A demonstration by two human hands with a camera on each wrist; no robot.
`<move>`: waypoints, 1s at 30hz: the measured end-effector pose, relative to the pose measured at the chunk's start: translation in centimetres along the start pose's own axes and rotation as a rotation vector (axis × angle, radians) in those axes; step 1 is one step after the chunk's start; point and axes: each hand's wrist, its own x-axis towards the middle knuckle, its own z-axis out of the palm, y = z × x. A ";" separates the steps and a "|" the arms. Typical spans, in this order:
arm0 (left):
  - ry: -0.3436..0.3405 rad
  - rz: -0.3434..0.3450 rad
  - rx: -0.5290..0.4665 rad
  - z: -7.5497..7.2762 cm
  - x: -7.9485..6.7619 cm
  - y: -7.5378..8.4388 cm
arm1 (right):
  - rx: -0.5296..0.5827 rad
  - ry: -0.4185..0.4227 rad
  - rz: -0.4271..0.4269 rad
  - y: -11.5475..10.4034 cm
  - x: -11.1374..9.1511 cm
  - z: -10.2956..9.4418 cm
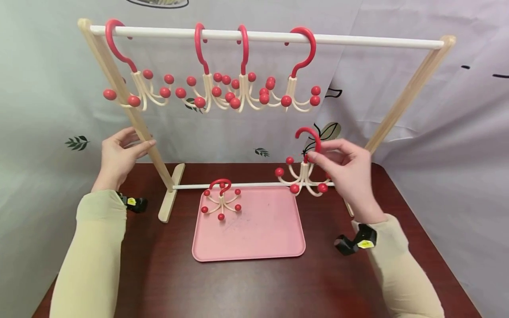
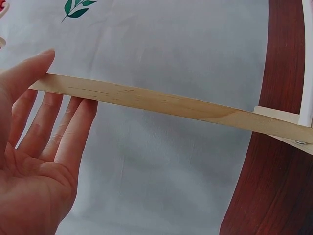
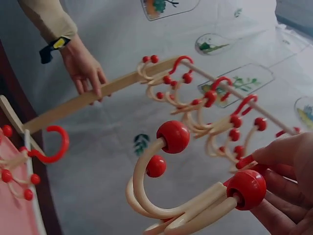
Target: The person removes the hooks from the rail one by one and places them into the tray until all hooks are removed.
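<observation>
My left hand [image 1: 119,154] holds the left wooden post [image 1: 162,170] of a hanging rack, thumb on the near side and fingers behind, as the left wrist view also shows. In my right hand [image 1: 351,170] is a multi-arm hanger [image 1: 304,170] with a red hook and cream arms tipped with red balls. Thumb and fingers pinch it at the base of the hook, below the rail and in front of the backdrop. A similar hanger [image 1: 221,204] sits at the left of a pink tray [image 1: 262,238].
Several more such hangers hang by their red hooks [image 1: 313,48] from the rack's white top rail [image 1: 377,40], mostly left of its middle. The right wooden post [image 1: 413,95] stands behind my right hand. A low white bar [image 1: 258,184] runs along the tray's far edge on the dark table [image 1: 246,291].
</observation>
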 end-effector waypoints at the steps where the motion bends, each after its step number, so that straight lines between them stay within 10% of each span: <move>1: 0.002 0.002 -0.001 0.0 0.0 0.0 | 0.014 -0.017 0.013 0.5 -0.3 0.4; 30: 0.010 0.003 -0.007 -0.1 0.2 -0.2 | -0.023 -0.273 0.347 10.8 -4.7 8.5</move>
